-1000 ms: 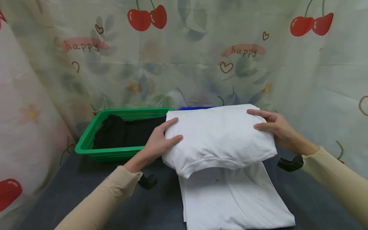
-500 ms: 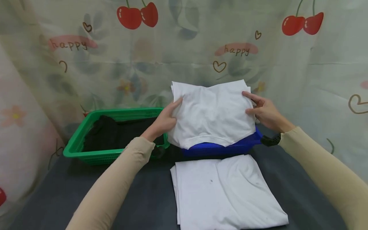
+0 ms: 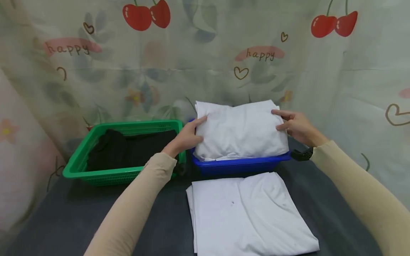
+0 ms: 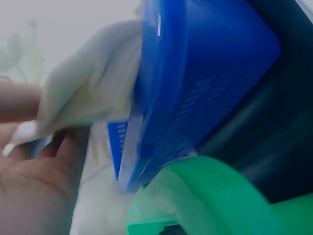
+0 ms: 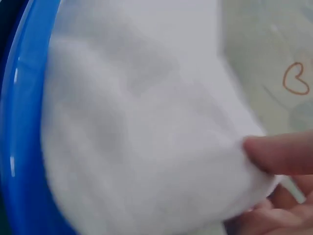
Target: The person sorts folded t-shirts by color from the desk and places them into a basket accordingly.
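A folded white garment [image 3: 238, 131], likely a T-shirt by its curved neckline edge, sits partly down in the blue basket [image 3: 240, 164]. My left hand [image 3: 185, 138] pinches its left side, thumb on top and fingers beneath, as the left wrist view shows at the cloth's edge [image 4: 93, 78]. On the opposite side my right hand [image 3: 298, 127] pinches the right edge; in the right wrist view the thumb [image 5: 281, 152] presses on the cloth [image 5: 146, 127]. The garment's front edge lies just inside the basket's front rim, and its back edge stands higher.
Left of the blue basket stands a green basket [image 3: 112, 174] holding black folded cloth [image 3: 137, 149]. Another folded white garment [image 3: 250, 217] lies on the dark table [image 3: 153, 217] in front. A patterned curtain [image 3: 205, 53] hangs close behind the baskets.
Both hands have carried the white garment away from above the other folded garment, back over the blue basket, then lowered it into the basket. The grip on both sides has stayed.
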Demonstrator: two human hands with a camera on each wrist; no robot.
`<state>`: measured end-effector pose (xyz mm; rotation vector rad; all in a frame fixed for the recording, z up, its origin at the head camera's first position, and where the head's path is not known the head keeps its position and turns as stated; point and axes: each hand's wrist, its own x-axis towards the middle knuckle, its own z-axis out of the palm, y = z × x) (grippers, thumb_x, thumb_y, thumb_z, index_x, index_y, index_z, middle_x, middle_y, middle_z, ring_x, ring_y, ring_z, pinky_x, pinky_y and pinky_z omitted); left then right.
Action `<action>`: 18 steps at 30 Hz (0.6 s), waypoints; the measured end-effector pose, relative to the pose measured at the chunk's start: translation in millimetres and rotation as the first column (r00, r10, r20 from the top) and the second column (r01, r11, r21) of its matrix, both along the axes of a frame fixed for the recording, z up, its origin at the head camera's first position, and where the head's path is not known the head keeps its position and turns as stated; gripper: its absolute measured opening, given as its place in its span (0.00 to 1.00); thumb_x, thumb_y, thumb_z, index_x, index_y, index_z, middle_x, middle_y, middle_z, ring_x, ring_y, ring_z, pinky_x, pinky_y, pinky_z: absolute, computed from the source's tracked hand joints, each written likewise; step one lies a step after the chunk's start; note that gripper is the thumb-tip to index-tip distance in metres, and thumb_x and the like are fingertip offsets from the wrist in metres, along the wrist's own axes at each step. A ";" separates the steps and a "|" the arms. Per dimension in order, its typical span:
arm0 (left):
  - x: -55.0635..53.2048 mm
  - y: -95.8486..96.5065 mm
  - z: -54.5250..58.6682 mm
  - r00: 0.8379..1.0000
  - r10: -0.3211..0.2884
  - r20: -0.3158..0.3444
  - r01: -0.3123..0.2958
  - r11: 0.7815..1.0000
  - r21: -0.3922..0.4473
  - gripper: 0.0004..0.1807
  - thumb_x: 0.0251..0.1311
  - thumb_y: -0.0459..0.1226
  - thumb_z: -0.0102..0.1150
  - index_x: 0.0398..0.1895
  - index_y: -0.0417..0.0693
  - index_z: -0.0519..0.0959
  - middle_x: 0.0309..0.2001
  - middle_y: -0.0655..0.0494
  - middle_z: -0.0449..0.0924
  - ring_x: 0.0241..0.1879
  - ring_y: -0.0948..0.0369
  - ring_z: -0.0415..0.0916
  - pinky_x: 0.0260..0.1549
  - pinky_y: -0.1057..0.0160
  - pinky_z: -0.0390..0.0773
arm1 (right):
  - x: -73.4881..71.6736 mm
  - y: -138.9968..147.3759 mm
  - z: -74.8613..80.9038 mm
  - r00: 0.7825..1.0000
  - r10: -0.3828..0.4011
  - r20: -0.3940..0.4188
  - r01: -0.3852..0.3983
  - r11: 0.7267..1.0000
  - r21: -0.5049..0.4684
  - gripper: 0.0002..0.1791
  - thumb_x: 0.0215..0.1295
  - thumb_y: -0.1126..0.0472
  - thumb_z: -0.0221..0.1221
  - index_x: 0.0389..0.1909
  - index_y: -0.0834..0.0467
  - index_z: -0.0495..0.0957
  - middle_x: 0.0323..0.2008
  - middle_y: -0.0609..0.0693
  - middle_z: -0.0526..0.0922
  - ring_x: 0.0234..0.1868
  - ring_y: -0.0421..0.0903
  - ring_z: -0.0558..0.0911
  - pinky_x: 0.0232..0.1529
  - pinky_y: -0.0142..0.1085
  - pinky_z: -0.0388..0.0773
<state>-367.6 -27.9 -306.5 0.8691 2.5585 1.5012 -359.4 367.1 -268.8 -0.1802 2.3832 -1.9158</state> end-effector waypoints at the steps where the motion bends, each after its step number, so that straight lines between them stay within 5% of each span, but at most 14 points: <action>1: 0.5 0.3 -0.8 1.000 -0.002 0.017 0.002 0.999 -0.033 0.43 0.57 0.20 0.51 0.77 0.47 0.55 0.76 0.52 0.49 0.69 0.56 0.54 0.48 0.57 0.68 | 0.2 1.7 -1.1 0.999 0.004 0.037 -0.005 0.999 0.042 0.38 0.64 0.78 0.57 0.74 0.59 0.60 0.77 0.51 0.48 0.63 0.47 0.64 0.33 0.29 0.71; 4: 0.9 2.3 -3.1 0.998 0.006 0.061 0.002 0.992 -0.128 0.42 0.57 0.22 0.57 0.76 0.46 0.58 0.75 0.52 0.54 0.60 0.54 0.61 0.42 0.58 0.69 | 0.3 6.1 -4.8 0.992 0.045 0.119 -0.060 0.990 0.124 0.36 0.65 0.76 0.58 0.74 0.61 0.60 0.77 0.55 0.48 0.59 0.49 0.65 0.35 0.32 0.71; 7: 1.0 5.0 -3.0 0.995 0.018 0.097 0.000 0.983 -0.182 0.41 0.58 0.24 0.59 0.76 0.44 0.59 0.74 0.50 0.55 0.62 0.54 0.61 0.49 0.58 0.71 | 0.4 6.2 -7.9 0.986 0.080 0.144 -0.105 0.979 0.173 0.36 0.65 0.74 0.58 0.74 0.61 0.60 0.76 0.57 0.48 0.63 0.52 0.64 0.43 0.36 0.73; 13: 4.4 5.8 1.5 0.983 0.072 0.167 -0.027 0.967 -0.255 0.37 0.64 0.32 0.57 0.75 0.38 0.57 0.74 0.45 0.54 0.72 0.50 0.51 0.64 0.50 0.61 | -0.5 -6.9 -9.6 0.995 0.094 0.023 -0.096 0.915 0.392 0.32 0.66 0.72 0.58 0.71 0.67 0.63 0.71 0.66 0.59 0.68 0.60 0.63 0.59 0.49 0.70; 16: 17.9 5.5 4.3 0.991 0.076 0.107 -0.044 0.960 -0.278 0.29 0.67 0.33 0.52 0.71 0.37 0.65 0.70 0.44 0.62 0.61 0.49 0.67 0.49 0.54 0.74 | 7.9 -15.6 -8.2 0.996 0.064 -0.054 -0.028 0.867 0.497 0.27 0.67 0.68 0.59 0.67 0.67 0.69 0.66 0.68 0.66 0.66 0.64 0.65 0.60 0.56 0.66; 18: 33.6 3.6 5.3 0.996 0.075 0.039 -0.062 0.965 -0.253 0.24 0.68 0.32 0.50 0.67 0.38 0.70 0.69 0.45 0.65 0.49 0.50 0.74 0.34 0.58 0.75 | 18.9 -19.1 -7.6 0.995 0.048 -0.092 0.004 0.866 0.499 0.24 0.69 0.65 0.58 0.64 0.65 0.72 0.65 0.67 0.68 0.64 0.63 0.69 0.60 0.57 0.66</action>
